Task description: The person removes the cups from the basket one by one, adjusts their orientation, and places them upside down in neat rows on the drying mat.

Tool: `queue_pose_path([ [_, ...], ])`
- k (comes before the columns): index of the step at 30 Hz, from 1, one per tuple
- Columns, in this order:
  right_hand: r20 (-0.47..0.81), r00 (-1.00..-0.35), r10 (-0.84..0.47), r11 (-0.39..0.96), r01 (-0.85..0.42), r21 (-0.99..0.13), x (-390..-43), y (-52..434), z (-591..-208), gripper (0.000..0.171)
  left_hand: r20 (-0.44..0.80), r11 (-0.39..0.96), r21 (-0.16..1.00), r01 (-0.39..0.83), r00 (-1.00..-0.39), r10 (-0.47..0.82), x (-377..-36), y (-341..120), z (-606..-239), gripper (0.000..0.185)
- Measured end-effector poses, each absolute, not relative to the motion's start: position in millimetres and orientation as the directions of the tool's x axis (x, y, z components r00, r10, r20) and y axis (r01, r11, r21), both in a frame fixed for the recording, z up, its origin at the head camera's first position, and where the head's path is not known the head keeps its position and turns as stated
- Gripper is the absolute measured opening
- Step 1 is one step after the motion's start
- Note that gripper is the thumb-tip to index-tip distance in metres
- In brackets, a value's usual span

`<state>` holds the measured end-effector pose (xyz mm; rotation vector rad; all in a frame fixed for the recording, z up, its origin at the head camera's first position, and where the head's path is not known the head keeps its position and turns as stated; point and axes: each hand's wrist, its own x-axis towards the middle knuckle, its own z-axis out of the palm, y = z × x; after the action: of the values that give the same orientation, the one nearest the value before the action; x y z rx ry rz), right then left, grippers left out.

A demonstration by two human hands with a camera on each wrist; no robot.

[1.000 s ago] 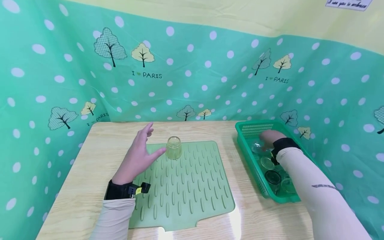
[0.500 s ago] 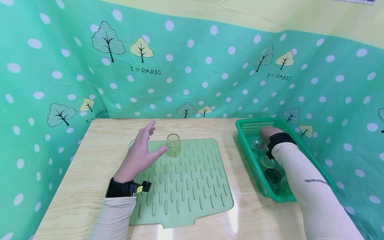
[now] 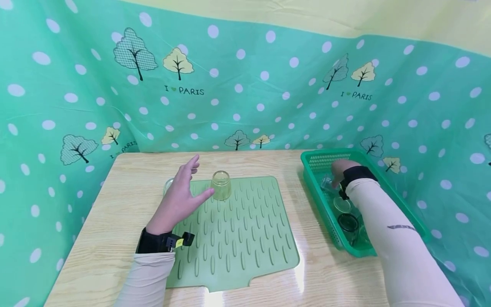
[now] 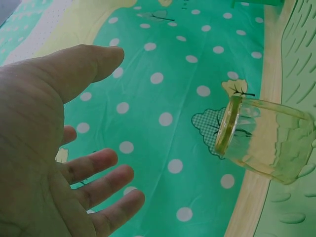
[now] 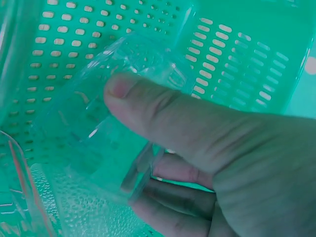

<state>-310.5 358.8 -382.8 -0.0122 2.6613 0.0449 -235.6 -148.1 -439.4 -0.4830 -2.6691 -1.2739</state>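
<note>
In the head view my left hand (image 3: 176, 202) hovers over the left of a green ribbed mat (image 3: 238, 230), fingers spread and holding nothing. Just right of its thumb a yellow-tinted glass (image 3: 221, 186) stands upside down on the mat. Partly hidden behind that hand is the edge of a clear glass (image 3: 167, 184). My right hand (image 3: 340, 169) reaches into a green plastic basket (image 3: 322, 215). The right wrist view shows it gripping a clear faceted glass (image 5: 94, 118), thumb on the near side and fingers curled at the other; the glass lies tilted.
Several other glasses sit in the basket, among them a dark-rimmed one (image 3: 348, 222) and a pale-rimmed one (image 3: 342, 205). The wooden table (image 3: 96, 221) extends around the mat. A dotted green curtain (image 3: 261, 94) hangs close behind table and basket.
The right hand and forearm have shifted slightly left within the basket. Left hand and yellow-tinted glass keep their places, while the head view has tilted a little.
</note>
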Motion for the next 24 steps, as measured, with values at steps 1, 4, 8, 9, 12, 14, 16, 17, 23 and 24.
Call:
queue_pose_path([
  [1,-0.462,-0.887,0.003,1.0,-0.008,0.021,-310.5,358.8,-381.3,0.012,0.266,0.589,0.729,0.349,-0.937,0.225,-235.4,-148.2,-439.3,0.103],
  [4,-0.46,-0.888,0.028,0.999,0.036,-0.01,-309.0,358.6,-378.4,0.016,0.271,0.589,0.728,0.351,-0.936,0.223,-235.1,-147.8,-439.2,0.103],
  [8,-0.461,-0.886,0.038,0.997,0.065,-0.044,-305.4,361.1,-378.8,0.024,0.27,0.574,0.736,0.358,-0.934,0.235,-234.9,-145.2,-439.8,0.101],
  [9,-0.463,-0.886,0.036,0.997,0.063,-0.043,-304.8,362.0,-379.2,0.026,0.266,0.569,0.742,0.356,-0.934,0.238,-234.9,-144.3,-440.0,0.101],
  [12,-0.463,-0.886,0.014,1.0,0.026,-0.018,-304.2,365.2,-381.4,0.025,0.26,0.56,0.748,0.357,-0.933,0.248,-234.3,-142.2,-440.6,0.099],
  [14,-0.468,-0.884,0.022,0.999,0.031,-0.011,-303.8,365.1,-381.5,0.024,0.258,0.56,0.748,0.357,-0.933,0.25,-234.0,-141.7,-441.1,0.098],
  [16,-0.471,-0.882,0.022,1.0,0.03,-0.009,-303.9,364.5,-381.4,0.022,0.26,0.563,0.744,0.36,-0.932,0.252,-233.5,-141.5,-441.2,0.098],
  [17,-0.474,-0.88,0.026,0.999,0.035,-0.009,-304.4,363.8,-381.5,0.022,0.26,0.566,0.742,0.36,-0.932,0.252,-233.4,-141.6,-441.5,0.097],
  [23,-0.479,-0.877,0.029,0.999,0.039,-0.012,-307.5,358.4,-379.8,0.024,0.258,0.576,0.73,0.367,-0.929,0.265,-233.1,-142.0,-441.1,0.095],
  [24,-0.477,-0.878,0.029,0.999,0.04,-0.014,-307.9,357.3,-379.6,0.025,0.258,0.578,0.728,0.369,-0.928,0.268,-233.0,-142.0,-441.1,0.094],
])
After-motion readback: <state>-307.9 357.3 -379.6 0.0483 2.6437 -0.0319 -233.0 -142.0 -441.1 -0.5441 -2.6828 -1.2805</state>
